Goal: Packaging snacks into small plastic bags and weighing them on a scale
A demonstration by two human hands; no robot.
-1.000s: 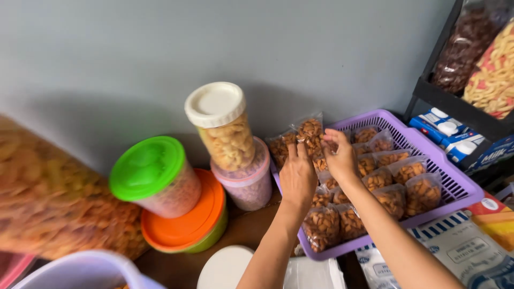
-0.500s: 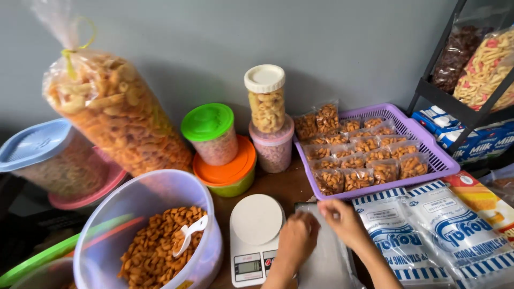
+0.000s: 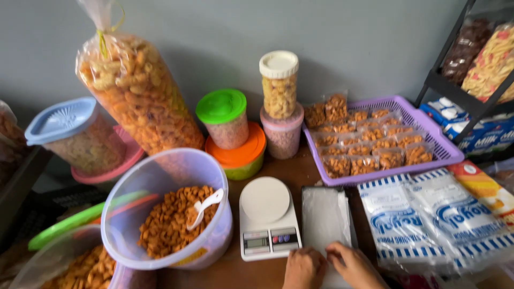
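Two hands work a stack of clear plastic bags at a snack-packing table.

At lower left, a clear tub [image 3: 171, 214] holds orange snacks and a white scoop [image 3: 205, 206]; a white kitchen scale [image 3: 267, 218] sits at lower centre. Just right of it, the left hand [image 3: 303, 267] and right hand [image 3: 353, 265], fingers curled, pinch the near edge of the clear bags [image 3: 325, 217]. At upper right, a purple basket [image 3: 428, 131] carries filled packets.
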